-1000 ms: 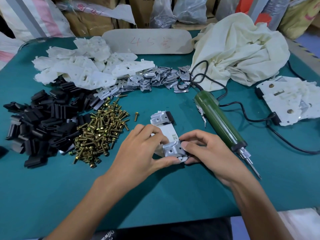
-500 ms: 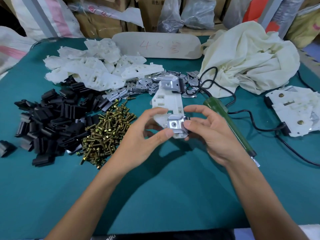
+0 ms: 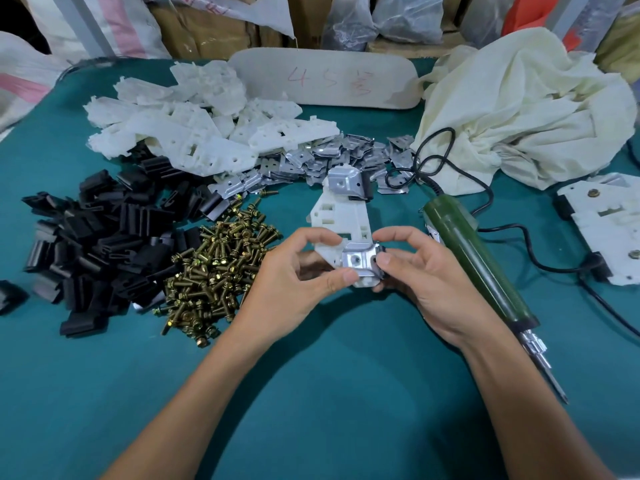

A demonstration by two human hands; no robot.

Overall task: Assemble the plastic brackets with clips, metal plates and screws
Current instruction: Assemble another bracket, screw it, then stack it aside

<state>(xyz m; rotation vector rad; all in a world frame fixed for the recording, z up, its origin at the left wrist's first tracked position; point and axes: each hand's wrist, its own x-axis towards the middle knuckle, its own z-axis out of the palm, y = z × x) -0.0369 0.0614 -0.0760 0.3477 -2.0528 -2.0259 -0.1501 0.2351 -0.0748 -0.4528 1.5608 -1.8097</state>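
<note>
The left hand (image 3: 294, 282) and right hand (image 3: 424, 284) are pinching the white bracket's (image 3: 341, 216) near end, maybe its clip (image 3: 381, 251) too. It is pointing away; screws (image 3: 221, 268) are lying leftward.

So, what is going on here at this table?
A person is assembling parts by hand. The left hand and right hand both pinch the near end of a white plastic bracket, held up over the green table. It carries a metal plate and a black clip at each end; no screw shows in either plate. The brass screws lie piled to the left, and the electric screwdriver lies untouched to the right.
</note>
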